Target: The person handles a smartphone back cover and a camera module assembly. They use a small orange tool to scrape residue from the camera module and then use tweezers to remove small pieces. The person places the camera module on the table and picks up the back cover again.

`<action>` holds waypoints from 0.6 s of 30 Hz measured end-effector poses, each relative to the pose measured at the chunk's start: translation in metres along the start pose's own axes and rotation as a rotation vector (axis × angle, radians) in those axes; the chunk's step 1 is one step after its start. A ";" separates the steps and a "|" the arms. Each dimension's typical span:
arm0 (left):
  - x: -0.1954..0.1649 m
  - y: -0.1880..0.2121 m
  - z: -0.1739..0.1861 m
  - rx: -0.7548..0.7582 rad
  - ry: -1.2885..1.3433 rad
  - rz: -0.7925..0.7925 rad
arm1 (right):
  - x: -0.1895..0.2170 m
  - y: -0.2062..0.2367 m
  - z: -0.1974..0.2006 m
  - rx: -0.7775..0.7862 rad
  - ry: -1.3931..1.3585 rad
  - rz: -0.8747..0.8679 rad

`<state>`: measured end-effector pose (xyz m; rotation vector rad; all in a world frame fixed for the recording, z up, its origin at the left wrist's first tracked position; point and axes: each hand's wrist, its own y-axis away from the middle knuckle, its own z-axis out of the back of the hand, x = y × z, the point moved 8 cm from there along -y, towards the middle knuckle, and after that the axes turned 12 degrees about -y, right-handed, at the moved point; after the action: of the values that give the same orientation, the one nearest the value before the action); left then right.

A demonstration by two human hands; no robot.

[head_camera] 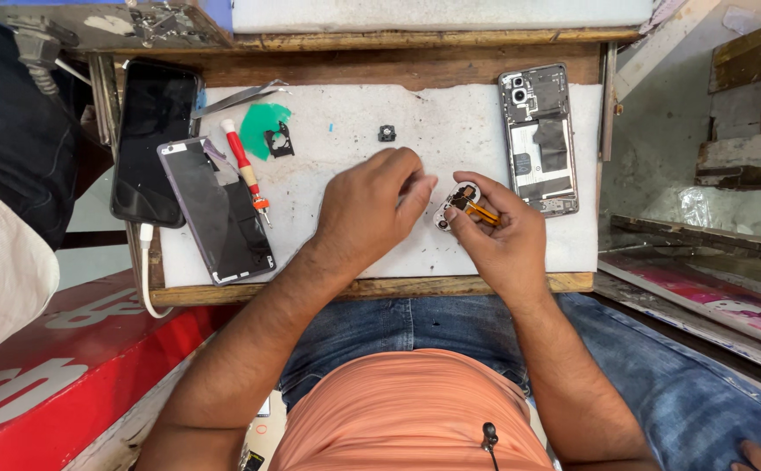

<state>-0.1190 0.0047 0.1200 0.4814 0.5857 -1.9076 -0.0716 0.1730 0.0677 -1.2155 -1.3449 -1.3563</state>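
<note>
My right hand (pixel 502 231) pinches a small white camera-ring part with an orange flex strip (pixel 459 205) just above the white work mat (pixel 346 157). My left hand (pixel 372 205) hovers beside it with fingers curled, fingertips close to the part; whether they touch it is unclear. An opened phone body (pixel 539 139) with its insides showing lies at the mat's right. A small black component (pixel 387 133) sits at the mat's upper middle.
A phone back cover (pixel 217 209) and a dark phone on a cable (pixel 152 139) lie left. A red-handled screwdriver (pixel 243 166), green film (pixel 263 126), a black bracket (pixel 279 142) and tweezers (pixel 239 98) lie nearby. Another person's clothing shows far left.
</note>
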 end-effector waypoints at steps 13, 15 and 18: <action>-0.018 0.007 -0.031 0.094 -0.185 -0.129 | 0.010 0.001 -0.005 -0.023 0.196 0.039; -0.018 0.008 -0.034 0.099 -0.204 -0.138 | 0.012 0.000 -0.006 -0.012 0.186 0.056; -0.017 0.008 -0.035 0.072 -0.169 -0.170 | 0.011 0.000 -0.005 -0.003 0.236 0.035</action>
<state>-0.1023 0.0352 0.1001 0.3203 0.4600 -2.1127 -0.0741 0.1684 0.0792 -1.0395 -1.1505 -1.4287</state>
